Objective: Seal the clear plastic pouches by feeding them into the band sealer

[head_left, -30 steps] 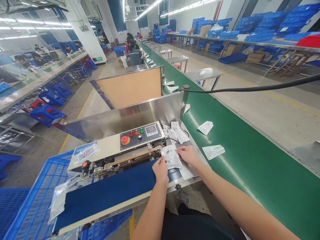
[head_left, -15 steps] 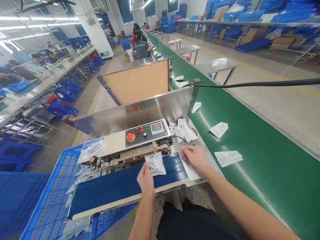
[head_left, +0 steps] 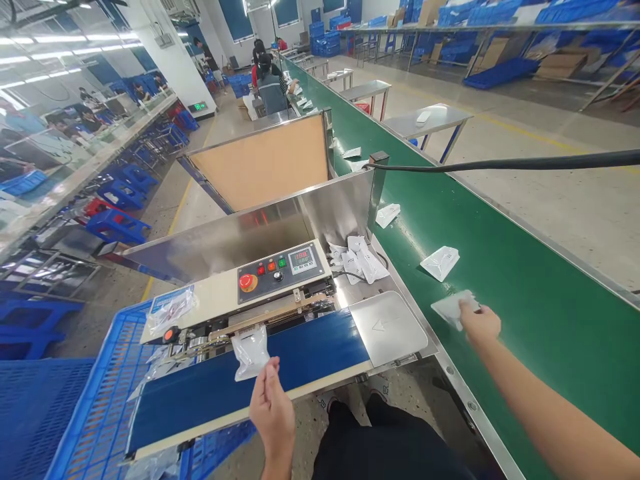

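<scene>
Out over the green conveyor belt (head_left: 540,320), my right hand (head_left: 480,323) pinches the edge of a small white pouch (head_left: 449,310), slightly blurred. My left hand (head_left: 273,407) is beside the blue belt (head_left: 310,350) of the sealing machine (head_left: 220,283). Its fingers are drawn together next to the lower right corner of another puffy white pouch (head_left: 251,353); they appear to hold nothing. That pouch has its top edge at the machine's sealing band and its body over the blue belt.
Several white pouches lie heaped (head_left: 363,257) at the machine's far end, and single pouches (head_left: 440,263) lie on the green belt. A metal plate (head_left: 390,327) adjoins the blue belt. A blue crate (head_left: 100,380) stands left, and a black cable (head_left: 500,163) crosses above the conveyor.
My right hand has gone from the metal plate to a pouch on the green belt and grasped it. The other pouch has moved left to the sealing band, and my left hand has let go of it.
</scene>
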Available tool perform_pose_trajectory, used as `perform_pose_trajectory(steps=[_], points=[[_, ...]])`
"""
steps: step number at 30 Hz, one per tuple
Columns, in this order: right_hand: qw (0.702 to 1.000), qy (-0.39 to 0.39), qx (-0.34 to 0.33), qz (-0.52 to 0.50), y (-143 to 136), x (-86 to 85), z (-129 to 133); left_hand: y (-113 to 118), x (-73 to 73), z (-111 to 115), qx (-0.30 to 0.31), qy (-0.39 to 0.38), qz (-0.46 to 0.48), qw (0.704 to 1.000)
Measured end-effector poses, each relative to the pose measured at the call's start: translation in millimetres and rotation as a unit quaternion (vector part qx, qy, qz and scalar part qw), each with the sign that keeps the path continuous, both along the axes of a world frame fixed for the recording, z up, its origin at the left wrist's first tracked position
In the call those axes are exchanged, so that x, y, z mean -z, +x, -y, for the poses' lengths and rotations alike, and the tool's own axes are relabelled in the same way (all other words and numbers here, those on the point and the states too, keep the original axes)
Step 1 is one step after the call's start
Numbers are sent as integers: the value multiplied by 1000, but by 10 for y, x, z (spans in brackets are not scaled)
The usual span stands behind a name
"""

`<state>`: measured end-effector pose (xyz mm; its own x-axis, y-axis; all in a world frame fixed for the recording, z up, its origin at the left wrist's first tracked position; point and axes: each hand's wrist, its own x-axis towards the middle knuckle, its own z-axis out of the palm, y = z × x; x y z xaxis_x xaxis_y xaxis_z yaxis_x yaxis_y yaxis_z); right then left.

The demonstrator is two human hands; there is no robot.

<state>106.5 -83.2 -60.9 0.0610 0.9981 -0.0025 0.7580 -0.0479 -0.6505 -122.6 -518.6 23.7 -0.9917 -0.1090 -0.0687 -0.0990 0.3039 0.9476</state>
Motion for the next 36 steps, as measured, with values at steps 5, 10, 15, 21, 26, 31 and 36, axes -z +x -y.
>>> perform_pose_trajectory(steps=[5,10,15,21,26,31,36], points=[[990,-10,-45,-131,-261,-624,479,146,-136,-674,217,-7,-28,976],[901,-136,-357,-205,-730,-1331,1259,271,-342,-1267,376,11,-66,924],[804,-275,-437,-296,-935,-1413,1690,315,-393,-1301,377,24,-11,926],[840,-255,-348,-330,-967,-1027,1863,286,-151,-1151,290,74,74,951],[893,-259,-224,-293,-1179,-718,1669,117,131,-1362,221,88,153,959],[907,-249,-207,-270,-1466,-654,1447,-74,264,-1616,169,118,191,960],[897,-263,-254,-248,-1771,-615,1512,-214,277,-1462,129,153,190,961]])
